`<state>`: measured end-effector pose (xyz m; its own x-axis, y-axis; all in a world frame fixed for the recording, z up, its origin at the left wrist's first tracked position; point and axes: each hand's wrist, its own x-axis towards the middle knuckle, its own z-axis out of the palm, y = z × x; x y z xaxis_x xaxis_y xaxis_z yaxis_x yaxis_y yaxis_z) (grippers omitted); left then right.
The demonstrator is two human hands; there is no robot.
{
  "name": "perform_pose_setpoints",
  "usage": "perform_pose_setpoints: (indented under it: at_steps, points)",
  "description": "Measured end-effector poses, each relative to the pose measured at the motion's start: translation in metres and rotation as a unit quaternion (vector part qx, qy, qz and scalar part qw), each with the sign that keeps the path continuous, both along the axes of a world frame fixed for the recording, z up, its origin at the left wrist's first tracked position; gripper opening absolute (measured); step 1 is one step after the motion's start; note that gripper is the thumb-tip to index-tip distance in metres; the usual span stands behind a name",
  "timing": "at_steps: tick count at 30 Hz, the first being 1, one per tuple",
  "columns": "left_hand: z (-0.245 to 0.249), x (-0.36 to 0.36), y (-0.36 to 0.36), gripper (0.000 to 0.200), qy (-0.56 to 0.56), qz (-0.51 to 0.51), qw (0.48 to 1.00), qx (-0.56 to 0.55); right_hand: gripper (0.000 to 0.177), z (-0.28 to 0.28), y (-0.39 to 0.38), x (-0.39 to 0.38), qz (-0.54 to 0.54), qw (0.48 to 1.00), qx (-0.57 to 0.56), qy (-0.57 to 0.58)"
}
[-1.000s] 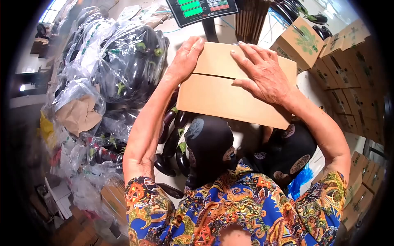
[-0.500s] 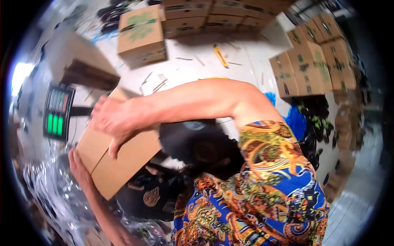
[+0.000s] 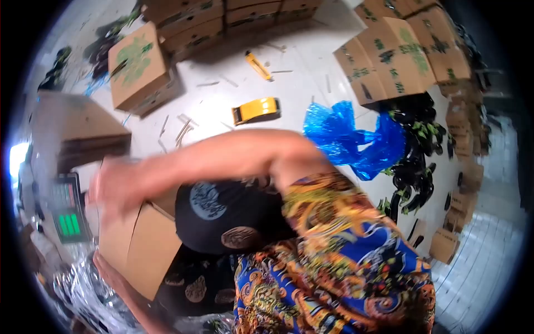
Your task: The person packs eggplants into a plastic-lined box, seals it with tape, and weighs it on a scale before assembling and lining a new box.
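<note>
The plain cardboard box point(image 3: 153, 250) sits at 8 o'clock, by the person's knees, its 2 top panels meeting along a narrow seam. It looks stiff along its edges but likely gives if pushed mid-panel; the board should be dry and not slippery. Its weight depends on the contents, which are hidden. The surest hold is probably at 2 opposite lower corners, with flat palms, since the seam could part under a pull.

The left hand point(image 3: 108, 271) lies along the box's left side; whether its fingers are curled or straight I cannot tell. The right hand point(image 3: 119, 186) is over the far end (badly blurred), so its fingers' state and any contact are unclear.

A black-trousered leg point(image 3: 200, 222) crowds the box at its 2 o'clock side, and a digital scale point(image 3: 69, 224) stands near, beyond its left side. Clear plastic point(image 3: 83, 286) bunches below the scale. Farther off lie a yellow tape dispenser point(image 3: 258, 109) at 12 o'clock, crumpled blue plastic point(image 3: 334, 131) towards 2 and eggplants point(image 3: 414, 181) at 3. A leaf-printed carton point(image 3: 136, 69) stands at 10.
</note>
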<state>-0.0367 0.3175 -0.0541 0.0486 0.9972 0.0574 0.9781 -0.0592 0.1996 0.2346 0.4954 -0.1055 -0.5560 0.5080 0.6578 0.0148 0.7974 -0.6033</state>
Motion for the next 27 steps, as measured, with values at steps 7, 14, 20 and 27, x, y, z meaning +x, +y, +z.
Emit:
perform_pose_setpoints:
  at_steps: [7,14,20,27]
  points:
    - [0.007,0.023,0.010,0.041,-0.134,0.136,0.982,-0.015,0.043,-0.130,0.036,0.315,-0.384,0.824,-0.219,-0.354]
    - [0.012,0.044,0.014,0.046,-0.183,0.208,0.961,0.009,0.069,-0.194,-0.026,0.329,-0.270,0.713,-0.276,-0.585]
    - [0.008,0.044,0.011,0.040,-0.220,0.213,0.952,0.018,0.068,-0.219,-0.037,0.309,-0.311,0.656,-0.374,-0.577]
    - [0.003,0.035,0.008,0.033,-0.323,0.250,0.912,0.031,0.066,-0.085,-0.027,0.285,-0.201,0.785,-0.575,-0.113]
